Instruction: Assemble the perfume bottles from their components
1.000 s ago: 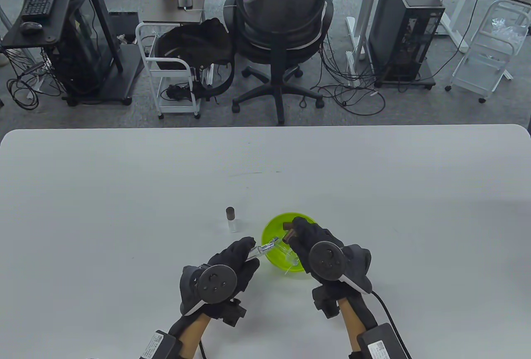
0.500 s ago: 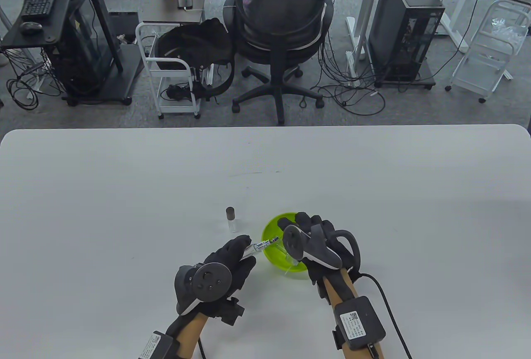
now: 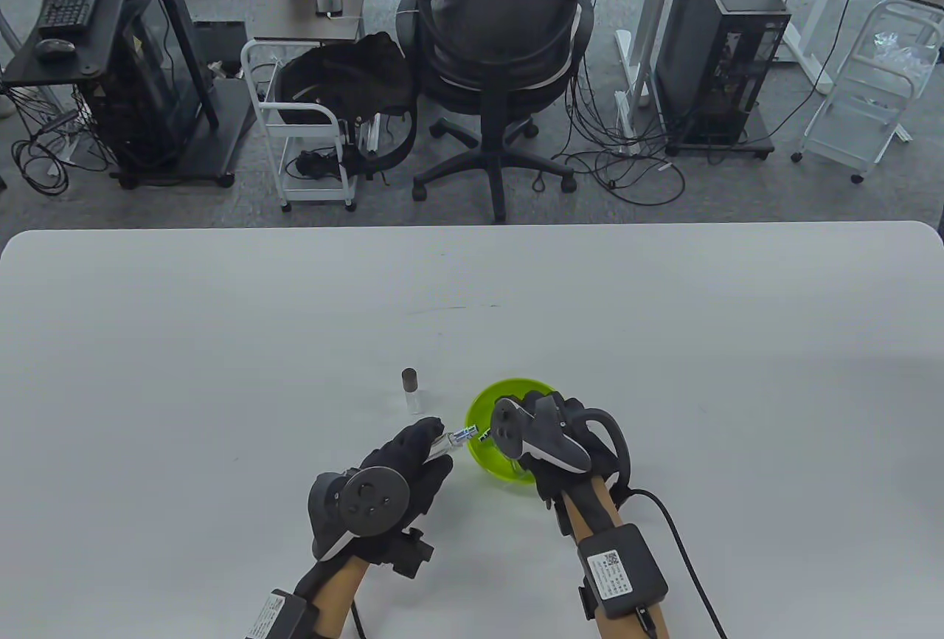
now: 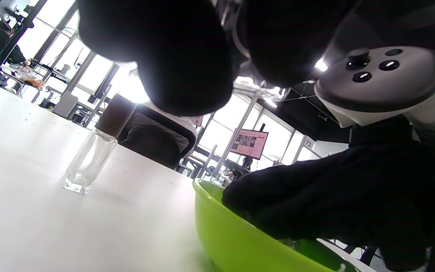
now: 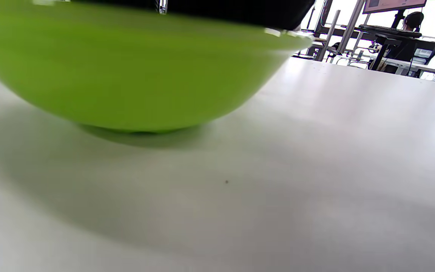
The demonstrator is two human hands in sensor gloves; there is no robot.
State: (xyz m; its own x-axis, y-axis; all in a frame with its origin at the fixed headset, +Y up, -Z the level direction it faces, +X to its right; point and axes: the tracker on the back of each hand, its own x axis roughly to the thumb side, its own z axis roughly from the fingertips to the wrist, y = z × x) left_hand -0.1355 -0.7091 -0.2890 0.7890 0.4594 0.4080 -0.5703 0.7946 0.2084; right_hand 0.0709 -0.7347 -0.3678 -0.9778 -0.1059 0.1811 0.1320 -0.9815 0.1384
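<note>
Left hand [image 3: 402,465] pinches a clear bottle [image 3: 447,442] just left of the green bowl [image 3: 484,458]; bottle lies near-horizontal, metal neck aimed right at the bowl rim. Right hand [image 3: 571,440] is down in the bowl, tracker [image 3: 542,432] covering the fingers, so grip can't be told. A capped bottle [image 3: 412,391] stands upright, up-left of the bowl, apart from both hands. All on the white table [image 3: 221,344].

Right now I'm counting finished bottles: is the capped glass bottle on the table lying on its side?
No, the capped glass bottle stands upright on the table, left of the green bowl.
</note>
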